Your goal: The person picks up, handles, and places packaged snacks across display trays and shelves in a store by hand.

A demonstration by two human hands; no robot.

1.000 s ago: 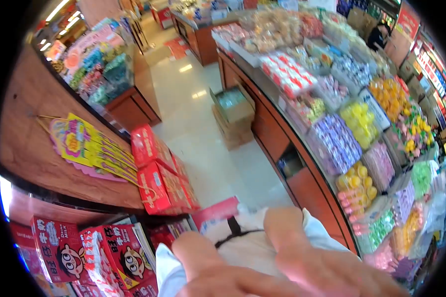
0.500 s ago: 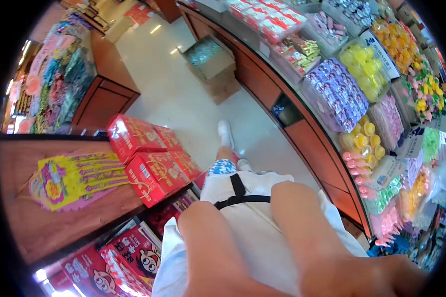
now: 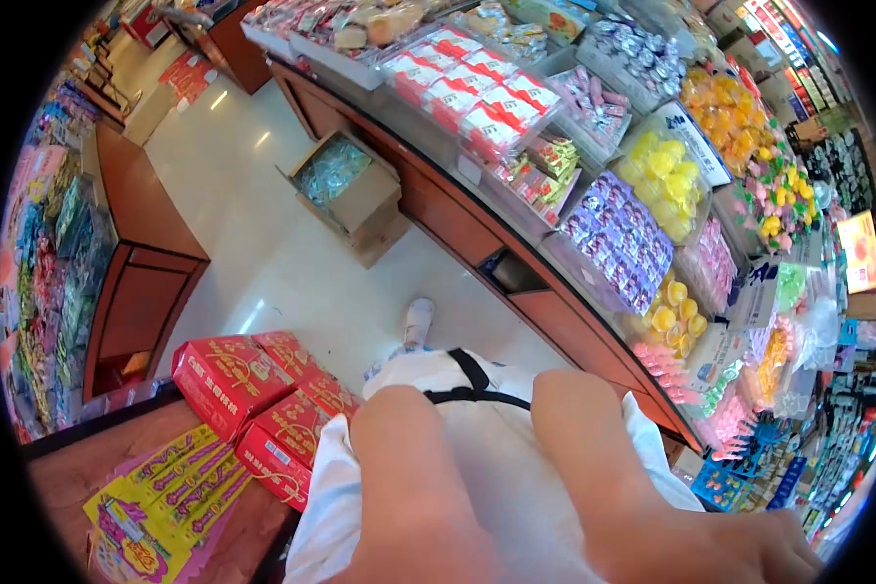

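Note:
Both my forearms are bent up towards the camera, over a white top (image 3: 506, 457) with a black strap (image 3: 472, 375). At the bottom edge, my left hand (image 3: 419, 563) is blurred and mostly cut off, its fingers hidden. My right hand (image 3: 730, 545) reaches to the lower right, very near the lens. Its fingers are smeared, and whatever they touch is out of sight. To the left of my arms, red gift boxes (image 3: 234, 380) sit on a wooden counter beside flat yellow-and-purple candy packs (image 3: 165, 506).
A curved display counter (image 3: 516, 292) on the right holds bins of wrapped sweets, including purple packets (image 3: 618, 224) and yellow jelly cups (image 3: 662, 175). An open cardboard box (image 3: 360, 195) stands on the floor against it. Another candy stand (image 3: 146, 263) is on the left.
My view has turned: the right-hand display has shifted left, and the red boxes and candy packs sit lower and further left. Both arms stay raised close to the camera.

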